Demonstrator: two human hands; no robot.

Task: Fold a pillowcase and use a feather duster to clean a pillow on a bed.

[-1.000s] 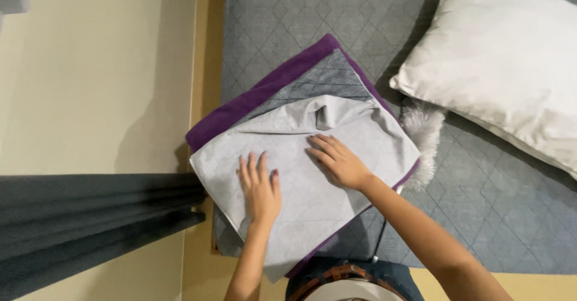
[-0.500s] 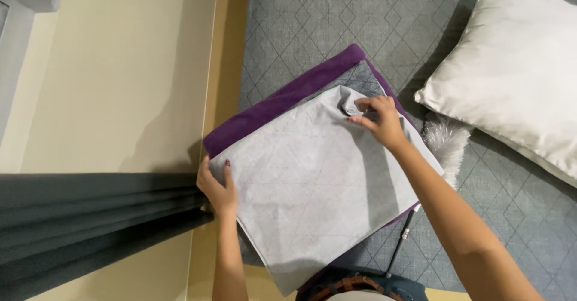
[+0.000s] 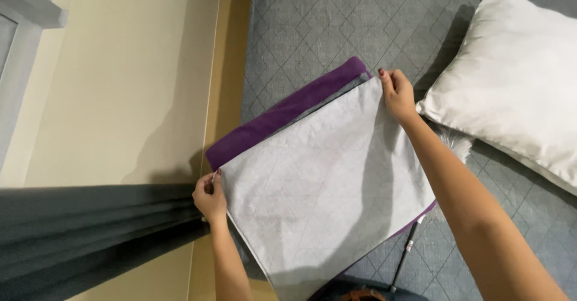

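While your left hand (image 3: pixel 210 197) pinches the near-left corner of the grey cloth (image 3: pixel 324 187), your right hand (image 3: pixel 396 93) is closed on its far corner, fingers curled over the edge, so both are clamped on the same sheet and hold it stretched flat between them. That cloth lies spread on the bed (image 3: pixel 312 30), over a purple towel (image 3: pixel 282 117) whose long edge shows as a band along the cloth's far-left side, with a sliver of purple also peeping out at the right edge under your right forearm. Beyond your right hand, just beside it, a white pillow (image 3: pixel 517 84) rests on the grey quilted cover. A thin dark strap (image 3: pixel 404 253) lies on the bed below the cloth's right corner. Left of your left hand, a dark curtain (image 3: pixel 90 235) hangs against the cream wall (image 3: pixel 120 84).
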